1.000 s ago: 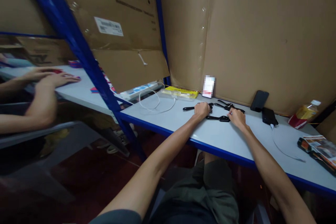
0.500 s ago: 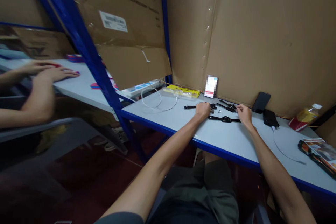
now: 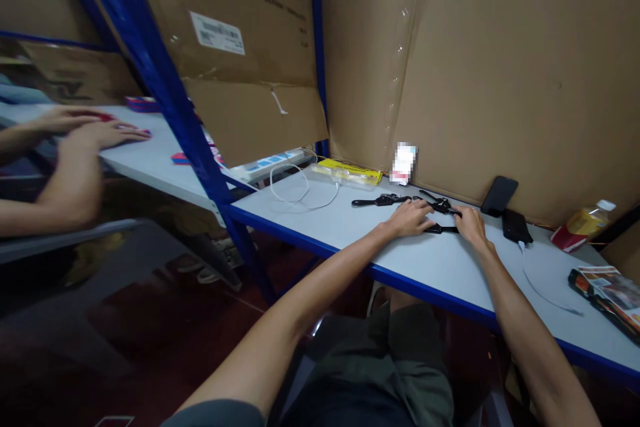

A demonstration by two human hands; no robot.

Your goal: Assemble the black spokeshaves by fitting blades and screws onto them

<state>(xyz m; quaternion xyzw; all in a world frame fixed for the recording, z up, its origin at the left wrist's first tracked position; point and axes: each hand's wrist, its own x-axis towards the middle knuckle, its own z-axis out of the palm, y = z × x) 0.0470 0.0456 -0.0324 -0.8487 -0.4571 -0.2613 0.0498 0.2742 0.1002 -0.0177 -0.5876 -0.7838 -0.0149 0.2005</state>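
Note:
Three black two-handled tools lie on the grey table. The left tool (image 3: 385, 200) lies flat, just beyond my left hand (image 3: 411, 217), whose fingers are spread and reach over the middle of the group. Part of the near tool (image 3: 443, 229) is hidden under that hand. My right hand (image 3: 471, 223) is closed on the right end of the far tool (image 3: 439, 205), which lies at a slant. What lies directly beneath my left palm cannot be seen.
Behind the tools a lit phone (image 3: 404, 163) leans on the cardboard wall (image 3: 490, 73). Rightward are a dark phone (image 3: 499, 195), a black power bank (image 3: 517, 225) with a white cable, and a bottle (image 3: 583, 227). Another person's hands (image 3: 100, 130) rest on the left table.
My left hand has moved right, off the left tool, and its fingers have spread. The small metal pieces between the tools are now out of sight. My right hand has shifted slightly.

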